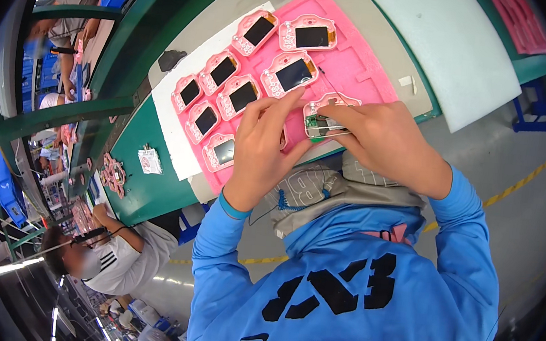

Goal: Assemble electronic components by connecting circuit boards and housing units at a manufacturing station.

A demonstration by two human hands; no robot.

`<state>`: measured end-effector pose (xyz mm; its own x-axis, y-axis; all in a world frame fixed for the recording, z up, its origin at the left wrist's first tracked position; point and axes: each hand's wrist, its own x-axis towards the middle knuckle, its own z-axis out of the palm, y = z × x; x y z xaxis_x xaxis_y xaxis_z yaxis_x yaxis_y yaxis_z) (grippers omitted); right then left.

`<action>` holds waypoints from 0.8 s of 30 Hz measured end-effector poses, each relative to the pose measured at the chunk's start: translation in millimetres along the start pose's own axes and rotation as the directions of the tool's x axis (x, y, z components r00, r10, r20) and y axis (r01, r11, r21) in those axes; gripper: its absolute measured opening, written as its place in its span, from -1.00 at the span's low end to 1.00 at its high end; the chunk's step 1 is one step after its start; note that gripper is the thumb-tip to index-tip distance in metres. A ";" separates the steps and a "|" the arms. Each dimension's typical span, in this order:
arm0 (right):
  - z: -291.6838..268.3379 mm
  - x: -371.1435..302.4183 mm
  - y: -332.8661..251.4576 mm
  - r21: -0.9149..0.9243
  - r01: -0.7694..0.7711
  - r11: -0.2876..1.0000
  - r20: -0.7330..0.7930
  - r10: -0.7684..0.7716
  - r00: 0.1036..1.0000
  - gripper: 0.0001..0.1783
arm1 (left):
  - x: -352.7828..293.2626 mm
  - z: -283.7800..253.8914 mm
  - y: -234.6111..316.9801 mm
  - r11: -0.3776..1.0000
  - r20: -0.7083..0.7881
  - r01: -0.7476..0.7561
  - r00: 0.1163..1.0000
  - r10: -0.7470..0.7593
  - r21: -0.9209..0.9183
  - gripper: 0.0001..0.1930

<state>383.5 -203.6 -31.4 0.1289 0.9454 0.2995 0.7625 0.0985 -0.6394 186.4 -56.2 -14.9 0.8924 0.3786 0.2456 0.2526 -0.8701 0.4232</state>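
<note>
A pink handheld game console casing (334,100) sits in front of me, its inside turned up, with a green circuit board (315,123) showing. My right hand (381,138) grips it from the right, fingertips on the casing and the board; the fingers partly cover it. On the casing's other side is my left hand (262,143), its thumb and fingers apart, the thumb tip close to the casing's lower left corner. Several pink console halves with dark screens, such as one at the top (311,37), lie on a pink foam tray (362,64) beyond my hands.
White foam (177,138) lies under the tray's left side. On the green table (146,194) at left are a small white bundle (150,160) and pink parts (113,173). A white foam sheet (442,49) lies at right. Another person (136,256) sits at lower left.
</note>
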 end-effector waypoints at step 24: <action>-14.3 29.4 -40.5 -0.560 0.096 0.823 0.327 0.113 0.938 -0.64 | -6.3 18.3 -18.6 0.988 -0.239 -0.106 0.968 0.077 -0.110 -0.24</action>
<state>365.4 -184.3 13.4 -0.0006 0.9997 -0.0231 0.9949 -0.0018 -0.1012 183.0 -48.2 -40.3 0.7937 0.3747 0.4793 0.1139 -0.8655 0.4879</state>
